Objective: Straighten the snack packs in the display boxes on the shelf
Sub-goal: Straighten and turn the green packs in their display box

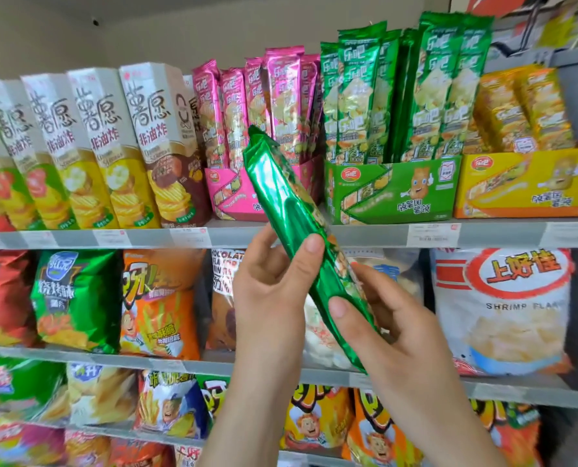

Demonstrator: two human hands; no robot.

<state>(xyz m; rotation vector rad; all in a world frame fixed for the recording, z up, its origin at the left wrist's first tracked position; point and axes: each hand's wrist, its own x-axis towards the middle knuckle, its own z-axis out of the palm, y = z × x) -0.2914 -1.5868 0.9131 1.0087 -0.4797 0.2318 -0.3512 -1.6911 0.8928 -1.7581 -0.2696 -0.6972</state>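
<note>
1 green snack pack (pixel 281 187) tilted, off the shelf (pixel 365 234), in front of the pink display box (pixel 227 193) — left hand (pixel 270 291) gripped its middle, right hand (pixel 395 335) its lower end, fingers curled round.

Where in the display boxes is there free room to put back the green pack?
The likeliest room for the green pack is in the green display box, in the narrow gap between its left and right groups of standing packs, where packs sit further back. The pink display box and the carton row to its left look packed tight.
</note>
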